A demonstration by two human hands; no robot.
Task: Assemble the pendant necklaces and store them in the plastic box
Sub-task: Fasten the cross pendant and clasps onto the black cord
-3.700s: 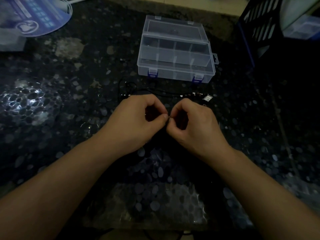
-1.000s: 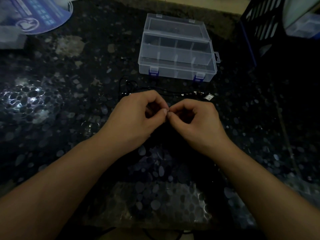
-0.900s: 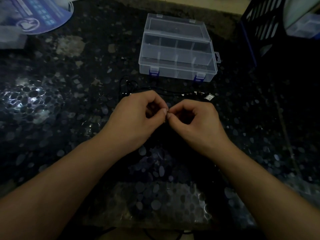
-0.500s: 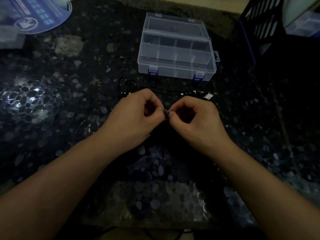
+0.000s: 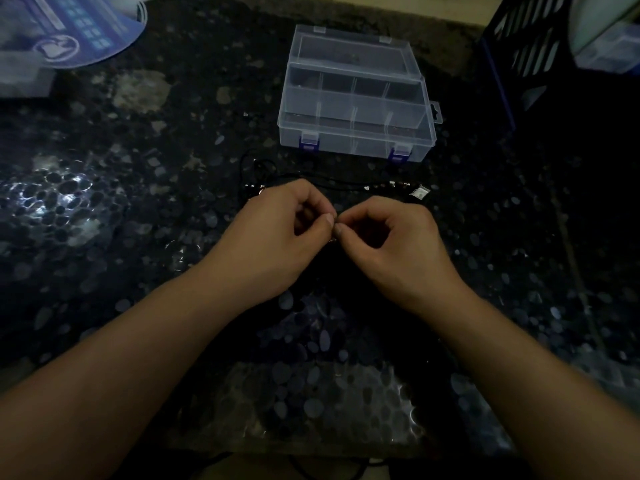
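Necklace cords (image 5: 346, 183): thin black cords lie on the dark speckled bench (image 5: 138, 202), between the hands and the plastic box, with small metal ends that shine at the left and right of the line.
Plastic box (image 5: 356, 98): clear, with its lid open and leaning back; it stands toward the far edge of the bench, near the middle. Inner walls divide it into compartments. Two blue clasps are on its near wall.
Left hand (image 5: 273, 240): fingers curled, thumb and forefinger pinching something very small at the tips; what it is cannot be told in this dim light.
Right hand (image 5: 391, 244): also curled, thumb and forefinger pinching at the same spot, the tips of both hands almost touching.
Small packet (image 5: 419, 193): a little pale piece beside the right end of the cords.
Blue round fan (image 5: 72, 29): at the far left corner.
Dark crate (image 5: 526, 46): at the far right corner.
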